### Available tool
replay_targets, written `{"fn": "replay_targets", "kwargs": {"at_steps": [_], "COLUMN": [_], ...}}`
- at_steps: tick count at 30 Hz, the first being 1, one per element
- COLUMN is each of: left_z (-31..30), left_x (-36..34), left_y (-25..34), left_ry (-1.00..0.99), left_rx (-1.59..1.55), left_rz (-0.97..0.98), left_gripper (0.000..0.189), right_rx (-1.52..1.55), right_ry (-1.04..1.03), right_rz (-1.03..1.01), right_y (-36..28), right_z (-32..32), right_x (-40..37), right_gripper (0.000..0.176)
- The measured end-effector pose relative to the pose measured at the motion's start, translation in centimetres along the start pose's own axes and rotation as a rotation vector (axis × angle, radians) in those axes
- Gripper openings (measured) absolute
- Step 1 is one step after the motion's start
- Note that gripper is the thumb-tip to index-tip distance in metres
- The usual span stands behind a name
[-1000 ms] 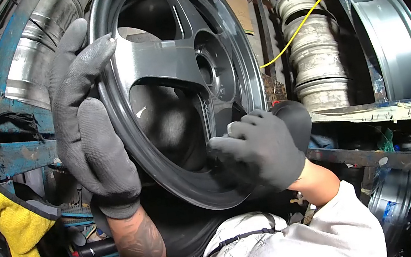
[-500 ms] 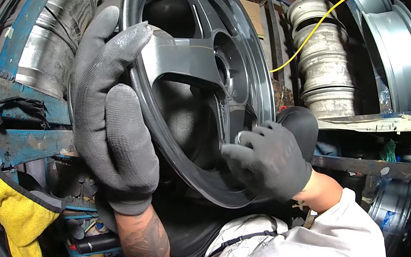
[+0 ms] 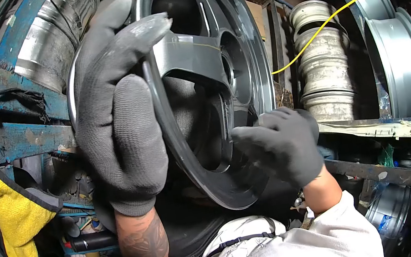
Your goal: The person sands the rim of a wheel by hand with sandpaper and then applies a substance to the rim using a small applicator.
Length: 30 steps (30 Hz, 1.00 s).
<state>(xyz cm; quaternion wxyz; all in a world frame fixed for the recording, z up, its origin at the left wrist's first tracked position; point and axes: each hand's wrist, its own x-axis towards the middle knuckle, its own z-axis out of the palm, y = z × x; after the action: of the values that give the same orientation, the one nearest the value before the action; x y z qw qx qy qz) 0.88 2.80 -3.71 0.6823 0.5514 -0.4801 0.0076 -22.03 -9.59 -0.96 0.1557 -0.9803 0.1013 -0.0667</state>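
Observation:
A dark grey spoked wheel rim (image 3: pixel 189 54) stands tilted on edge in front of me, its face turned to the right. My left hand (image 3: pixel 120 109), in a grey glove with worn pale fingertips, grips the rim's left edge, one finger reaching over onto the face. My right hand (image 3: pixel 282 143), gloved too, is curled closed at the lower spoke. Its fingertips are turned toward the spoke's inner edge, and whatever they hold is hidden.
Stacked pale wheel rims (image 3: pixel 322 60) and silver rims (image 3: pixel 402 62) fill the shelves at right. A yellow cable (image 3: pixel 332 13) crosses there. On the left are a blue metal frame (image 3: pixel 21 137), a hanging yellow cloth (image 3: pixel 16 215) and a cluttered lower shelf.
The wheel rim and my left hand have shifted slightly right, and the rim has turned a little. My right hand has moved a short way right and up, still closed.

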Motion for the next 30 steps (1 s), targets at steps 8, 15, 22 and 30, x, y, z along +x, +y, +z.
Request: {"fn": "replay_targets", "kwargs": {"at_steps": [8, 15, 22, 30], "left_z": [-0.5, -1.1, -0.9, 0.2], "left_x": [0.2, 0.3, 0.2, -0.1], "left_y": [0.7, -0.1, -0.3, 0.3], "left_ry": [-0.099, -0.131, -0.09, 0.003], "left_rx": [0.14, 0.212, 0.2, -0.022], "left_rz": [-0.06, 0.052, 0.059, -0.061], "left_gripper": [0.051, 0.051, 0.047, 0.038], "right_rx": [-0.03, -0.077, -0.103, -0.135], "right_ry": [0.013, -0.117, -0.095, -0.14], "right_rz": [-0.006, 0.052, -0.001, -0.03], "right_y": [-0.9, -2.1, -1.7, -1.5], "right_z": [1.4, 1.3, 1.4, 1.2], "right_x": [-0.2, 0.0, 0.2, 0.5], "right_gripper": [0.033, 0.044, 0.026, 0.026]}}
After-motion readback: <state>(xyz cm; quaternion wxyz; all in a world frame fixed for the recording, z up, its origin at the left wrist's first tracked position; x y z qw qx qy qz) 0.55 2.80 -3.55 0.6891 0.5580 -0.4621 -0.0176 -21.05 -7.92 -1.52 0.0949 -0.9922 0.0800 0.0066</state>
